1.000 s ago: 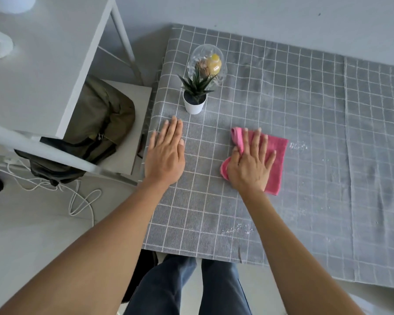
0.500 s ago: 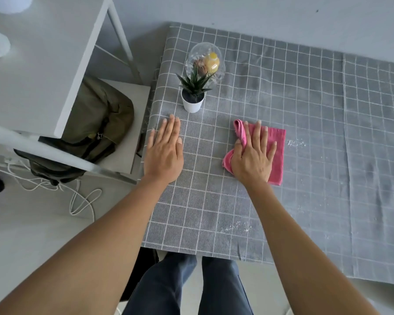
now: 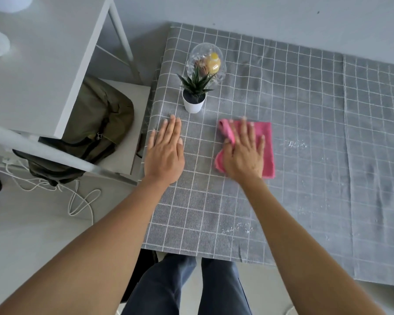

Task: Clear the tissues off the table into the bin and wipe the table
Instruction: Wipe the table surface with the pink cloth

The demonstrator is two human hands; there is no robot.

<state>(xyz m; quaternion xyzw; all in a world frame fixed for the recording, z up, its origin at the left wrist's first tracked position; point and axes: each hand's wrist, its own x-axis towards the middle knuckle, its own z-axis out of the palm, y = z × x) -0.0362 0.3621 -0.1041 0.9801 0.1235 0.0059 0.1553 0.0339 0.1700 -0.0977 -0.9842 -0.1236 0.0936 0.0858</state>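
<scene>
Two hands lie flat on the table (image 3: 305,105), which is covered by a grey cloth with a white grid. The left hand (image 3: 165,153) rests palm down on the bare cloth near the table's left edge, its fingers straight and close together, holding nothing. The right hand (image 3: 245,155) presses palm down on a pink wiping cloth (image 3: 267,142), fingers stretched out and slightly spread over it rather than curled around it (the fingertips are blurred). The pink cloth lies flat on the table, with its left edge bunched into a fold beside the thumb. White crumbs (image 3: 293,144) are scattered on the grey cloth just to the right of the pink cloth, and more specks (image 3: 237,229) lie near the front edge. Beyond the hands stands a small plant in a white pot (image 3: 193,96), and right behind it a clear dome (image 3: 206,60) with a yellow item inside. An olive bag (image 3: 100,123) sits on a low shelf left of the table.
</scene>
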